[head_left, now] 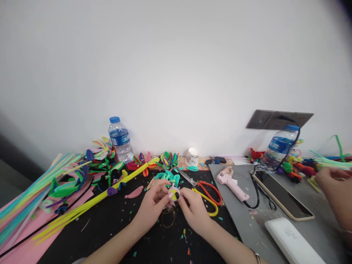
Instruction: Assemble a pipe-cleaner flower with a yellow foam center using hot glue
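Observation:
My left hand (pixel 152 205) and my right hand (pixel 194 209) meet over the dark table (pixel 115 227), both pinching a small pale pink and yellow craft piece (pixel 173 191) between the fingertips. A thin wire loop (pixel 168 217) lies on the table just under them. Teal pipe-cleaner loops (pixel 167 177) lie right behind the piece. Scissors with red and yellow handles (pixel 207 194) lie just right of my right hand.
Long neon pipe cleaners (pixel 33 190) and pink sheets cover the left. Pipe-cleaner flowers (pixel 169 159), two water bottles (pixel 119 139), a small white cup (pixel 191 157), a pink glue gun (pixel 231 183), a phone (pixel 283 198) and a white power bank (pixel 291 242) stand around. Another person's hand (pixel 334 190) is at right.

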Tool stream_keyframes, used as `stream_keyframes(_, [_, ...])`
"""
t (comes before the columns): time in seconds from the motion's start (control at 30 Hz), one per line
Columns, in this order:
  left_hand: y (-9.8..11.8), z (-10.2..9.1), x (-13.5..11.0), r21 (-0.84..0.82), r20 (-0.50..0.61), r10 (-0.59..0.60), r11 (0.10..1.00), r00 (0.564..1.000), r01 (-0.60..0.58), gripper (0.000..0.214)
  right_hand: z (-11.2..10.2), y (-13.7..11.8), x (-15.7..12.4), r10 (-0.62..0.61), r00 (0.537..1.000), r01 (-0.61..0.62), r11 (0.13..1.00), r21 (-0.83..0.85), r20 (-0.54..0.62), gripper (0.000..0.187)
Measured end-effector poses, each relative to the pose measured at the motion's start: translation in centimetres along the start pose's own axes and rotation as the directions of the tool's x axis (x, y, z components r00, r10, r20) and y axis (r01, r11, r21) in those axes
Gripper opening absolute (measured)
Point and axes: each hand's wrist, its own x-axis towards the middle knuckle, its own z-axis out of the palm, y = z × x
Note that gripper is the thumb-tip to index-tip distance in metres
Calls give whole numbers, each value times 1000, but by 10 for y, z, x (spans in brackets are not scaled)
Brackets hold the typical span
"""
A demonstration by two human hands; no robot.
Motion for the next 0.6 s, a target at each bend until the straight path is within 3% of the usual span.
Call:
stream_keyframes(0.17, [0, -1, 0, 28, 5, 26, 999, 1000, -26, 23, 0, 1, -1, 6, 1000, -6, 1000, 11, 5, 26])
stream_keyframes(0.43, [-4, -5, -3, 236, 24, 95, 967, 995, -98, 23, -1, 0, -3, 6, 1000, -6, 1000, 6, 19, 26])
stream_keyframes(0.6, [-2, -2, -5, 217, -8, 133, 968, 991, -128, 25, 0, -2, -3, 16, 1000, -17, 1000, 22, 22, 26])
